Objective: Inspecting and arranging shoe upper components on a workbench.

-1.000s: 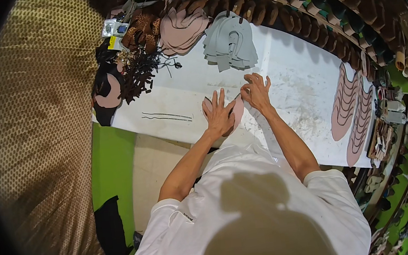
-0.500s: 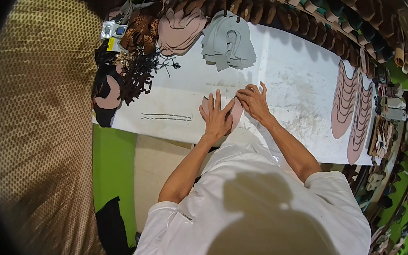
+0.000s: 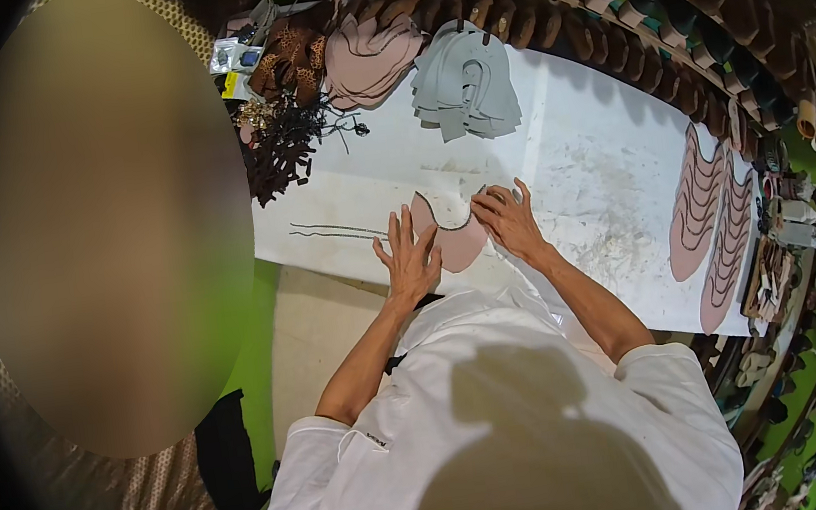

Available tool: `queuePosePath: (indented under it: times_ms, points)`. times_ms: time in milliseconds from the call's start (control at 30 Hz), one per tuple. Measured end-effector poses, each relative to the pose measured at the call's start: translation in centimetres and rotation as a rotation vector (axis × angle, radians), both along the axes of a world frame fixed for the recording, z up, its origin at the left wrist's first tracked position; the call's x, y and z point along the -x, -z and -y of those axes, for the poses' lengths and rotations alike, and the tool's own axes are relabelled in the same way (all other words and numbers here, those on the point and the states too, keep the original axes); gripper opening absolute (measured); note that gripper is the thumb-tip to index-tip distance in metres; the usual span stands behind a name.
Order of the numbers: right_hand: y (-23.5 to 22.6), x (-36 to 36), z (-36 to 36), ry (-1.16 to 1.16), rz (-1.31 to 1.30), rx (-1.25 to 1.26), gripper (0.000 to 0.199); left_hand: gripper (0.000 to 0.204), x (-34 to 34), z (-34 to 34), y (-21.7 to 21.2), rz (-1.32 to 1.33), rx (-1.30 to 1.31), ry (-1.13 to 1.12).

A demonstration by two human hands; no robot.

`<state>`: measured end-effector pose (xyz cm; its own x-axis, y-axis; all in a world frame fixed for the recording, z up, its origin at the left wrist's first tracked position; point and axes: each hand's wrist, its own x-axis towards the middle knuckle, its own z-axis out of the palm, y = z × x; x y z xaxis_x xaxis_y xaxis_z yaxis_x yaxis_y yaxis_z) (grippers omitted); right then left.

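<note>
A curved pink shoe-upper piece (image 3: pixel 463 249) with a dark strip along its U-shaped inner edge lies on the white table in front of me. My left hand (image 3: pixel 412 256) rests at the left side of the piece, fingers spread, fingertips by its left arm. My right hand (image 3: pixel 513 226) is at the piece's right tip; its thumb and bent forefinger pinch the edge there. Left of my left hand, two thin dark wavy strips (image 3: pixel 337 231) lie on the table.
Beyond my hands sit a stack of grey cut pieces (image 3: pixel 464 82), a pink stack (image 3: pixel 371 58) and a heap of dark strips (image 3: pixel 285 148). Overlapping edged pink pieces (image 3: pixel 699 207) line the table's right end. Shoes (image 3: pixel 595 37) fill curved racks behind. A blurred patch hides the left side.
My left hand has moved left and slightly nearer, uncovering much of the pink piece. My right hand stays near its right tip. A blurred patch now covers the left side.
</note>
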<state>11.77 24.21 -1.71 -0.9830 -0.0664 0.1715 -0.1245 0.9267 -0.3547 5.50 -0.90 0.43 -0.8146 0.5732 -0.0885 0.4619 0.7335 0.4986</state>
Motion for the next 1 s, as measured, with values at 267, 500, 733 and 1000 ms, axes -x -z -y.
queuePosePath:
  times_ms: [267, 500, 733, 1000]
  points:
    - [-0.6, -1.3, 1.8, -0.07, 0.112, 0.089, 0.039, 0.043, 0.5, 0.1, 0.3, 0.004, 0.057, 0.073]
    - [-0.7, -1.6, 4.1, -0.079, 0.032, 0.091, 0.04, 0.044, 0.6, 0.2, 0.5, -0.007, 0.035, 0.071]
    - [-0.6, -2.7, 5.0, 0.14, 0.023, 0.177, 0.041, 0.051, 0.4, 0.0, 0.6, 0.01, 0.07, 0.05]
    - [-1.0, -3.8, 4.8, 0.527, 0.074, 0.087, 0.05, 0.069, 0.6, -0.7, 1.6, -0.077, 0.207, -0.202]
